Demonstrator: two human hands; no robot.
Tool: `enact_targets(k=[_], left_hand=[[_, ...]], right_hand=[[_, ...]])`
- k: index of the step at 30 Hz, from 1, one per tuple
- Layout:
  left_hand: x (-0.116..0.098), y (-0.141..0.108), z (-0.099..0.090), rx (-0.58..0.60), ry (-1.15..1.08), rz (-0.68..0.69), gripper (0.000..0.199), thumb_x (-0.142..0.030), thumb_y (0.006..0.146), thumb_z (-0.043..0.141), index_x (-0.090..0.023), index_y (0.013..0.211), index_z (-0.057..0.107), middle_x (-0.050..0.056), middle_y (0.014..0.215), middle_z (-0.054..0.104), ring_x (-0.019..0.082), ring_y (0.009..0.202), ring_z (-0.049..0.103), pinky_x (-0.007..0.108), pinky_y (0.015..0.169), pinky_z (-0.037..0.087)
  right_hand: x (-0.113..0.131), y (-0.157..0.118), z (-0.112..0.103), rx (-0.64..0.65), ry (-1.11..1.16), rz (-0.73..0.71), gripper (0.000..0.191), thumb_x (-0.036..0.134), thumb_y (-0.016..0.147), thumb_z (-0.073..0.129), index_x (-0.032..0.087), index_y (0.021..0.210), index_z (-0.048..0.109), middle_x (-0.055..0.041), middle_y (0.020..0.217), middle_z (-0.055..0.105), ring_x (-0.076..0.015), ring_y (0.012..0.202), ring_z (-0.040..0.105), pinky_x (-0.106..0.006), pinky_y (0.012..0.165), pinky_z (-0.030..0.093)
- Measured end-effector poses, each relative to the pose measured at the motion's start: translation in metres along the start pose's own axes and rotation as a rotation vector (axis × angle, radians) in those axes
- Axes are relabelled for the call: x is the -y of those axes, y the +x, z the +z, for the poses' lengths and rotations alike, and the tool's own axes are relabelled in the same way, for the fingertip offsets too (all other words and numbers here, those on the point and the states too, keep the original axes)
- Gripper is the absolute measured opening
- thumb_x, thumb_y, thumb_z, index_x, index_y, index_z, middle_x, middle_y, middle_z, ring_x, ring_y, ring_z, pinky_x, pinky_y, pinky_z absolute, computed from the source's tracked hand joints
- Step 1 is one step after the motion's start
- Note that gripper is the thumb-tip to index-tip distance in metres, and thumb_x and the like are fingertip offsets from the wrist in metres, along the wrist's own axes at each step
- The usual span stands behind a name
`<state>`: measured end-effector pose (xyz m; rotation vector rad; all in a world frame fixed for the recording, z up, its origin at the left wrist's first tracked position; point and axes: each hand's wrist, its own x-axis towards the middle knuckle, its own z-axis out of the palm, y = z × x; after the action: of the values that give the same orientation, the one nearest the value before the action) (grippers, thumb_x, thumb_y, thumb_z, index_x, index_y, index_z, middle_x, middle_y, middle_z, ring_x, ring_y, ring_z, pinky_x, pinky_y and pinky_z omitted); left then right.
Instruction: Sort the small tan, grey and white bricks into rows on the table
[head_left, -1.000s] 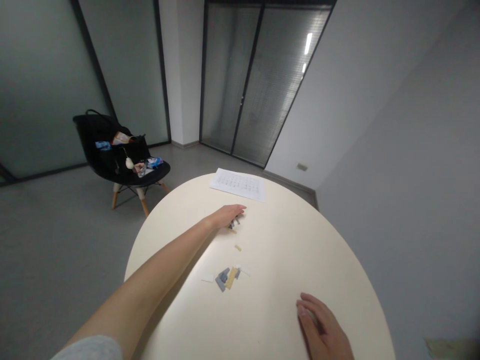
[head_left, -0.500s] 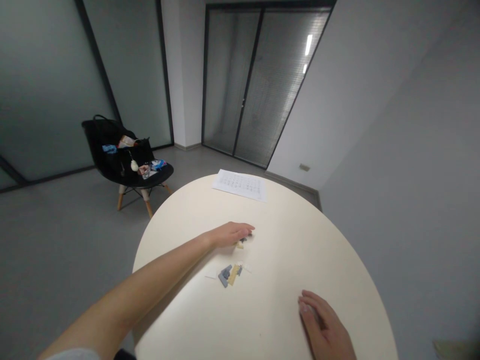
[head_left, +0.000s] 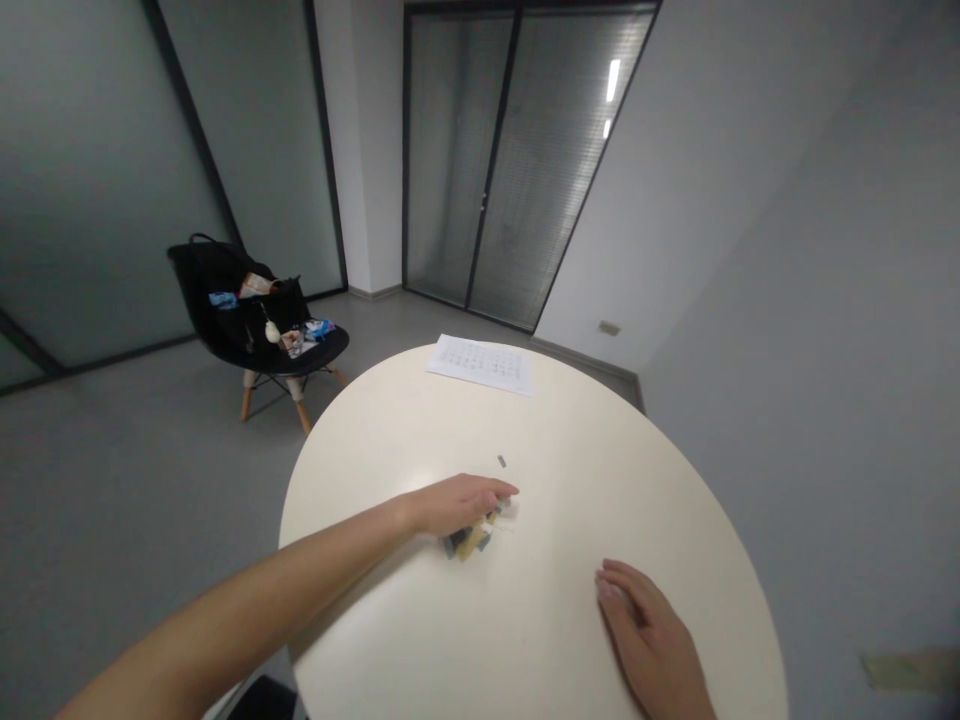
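Note:
My left hand (head_left: pixel 463 503) reaches across the round table, palm down with its fingers stretched out. Its fingertips touch a small cluster of flat pieces and partly cover it. Showing beside the hand are a tan piece (head_left: pixel 471 542), grey pieces (head_left: pixel 450 547) and a pale, whitish piece (head_left: pixel 507 516); their exact kind is too small to make out. A single small grey piece (head_left: pixel 502 461) lies apart, beyond the hand. My right hand (head_left: pixel 651 635) rests on its side on the table to the right, fingers loosely curved and thumb apart, with nothing visible in it.
The white round table (head_left: pixel 570 450) carries a printed paper sheet (head_left: pixel 481 364) near its far edge. Past it on the left stands a black chair (head_left: pixel 217 300) with a bag and small packets on it. Glass panels and a grey wall surround the room.
My left hand has drawn nearer, sweeping pieces from farther out into the closer cluster. One small grey piece stays behind, now uncovered. My right hand has hardly moved.

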<state>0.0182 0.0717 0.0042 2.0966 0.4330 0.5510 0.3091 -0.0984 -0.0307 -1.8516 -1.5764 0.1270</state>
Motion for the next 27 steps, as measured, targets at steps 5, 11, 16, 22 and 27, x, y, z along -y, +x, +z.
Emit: enact_targets(k=[5,11,16,22,27], left_hand=[[-0.008,0.002,-0.001,0.064,0.048,0.026,0.056,-0.053,0.099,0.026,-0.022,0.139,0.05,0.008,0.139,0.055,0.024,0.127,0.051,0.036,0.108,0.036],[0.011,0.038,-0.02,-0.083,0.154,-0.124,0.055,-0.047,0.101,0.018,-0.022,0.141,0.047,0.006,0.146,0.048,0.021,0.134,0.044,0.037,0.116,0.024],[0.02,0.055,-0.018,0.07,0.288,-0.175,0.054,-0.044,0.102,0.016,-0.021,0.142,0.042,0.008,0.149,0.044,0.022,0.141,0.034,0.048,0.119,0.009],[0.004,0.038,0.003,0.168,0.328,-0.049,0.057,-0.051,0.1,0.02,-0.019,0.142,0.043,0.011,0.149,0.042,0.026,0.143,0.029,0.052,0.117,0.012],[-0.014,0.022,0.015,0.245,0.316,0.008,0.059,-0.053,0.099,0.024,-0.019,0.145,0.039,0.011,0.15,0.042,0.028,0.143,0.029,0.053,0.116,0.012]], right_hand=[[-0.007,-0.001,0.002,0.011,-0.002,0.0,0.035,0.05,0.085,0.052,0.022,0.091,0.072,-0.0099,0.11,0.071,-0.0258,0.103,0.065,-0.044,0.093,0.053],[-0.007,0.0,0.003,0.012,0.013,0.007,0.035,0.051,0.084,0.052,0.023,0.091,0.072,-0.0098,0.109,0.071,-0.0267,0.103,0.066,-0.046,0.092,0.054],[-0.005,0.001,0.001,0.006,0.019,0.014,0.034,0.05,0.084,0.052,0.023,0.091,0.072,-0.0099,0.108,0.071,-0.0266,0.102,0.066,-0.045,0.092,0.054],[-0.006,0.001,0.001,0.003,0.032,0.022,0.033,0.049,0.084,0.053,0.023,0.091,0.071,-0.0099,0.108,0.071,-0.0261,0.102,0.066,-0.044,0.093,0.054],[-0.008,0.0,0.0,0.022,0.044,0.026,0.033,0.049,0.084,0.052,0.023,0.091,0.071,-0.0095,0.11,0.07,-0.0259,0.104,0.065,-0.045,0.094,0.053]])
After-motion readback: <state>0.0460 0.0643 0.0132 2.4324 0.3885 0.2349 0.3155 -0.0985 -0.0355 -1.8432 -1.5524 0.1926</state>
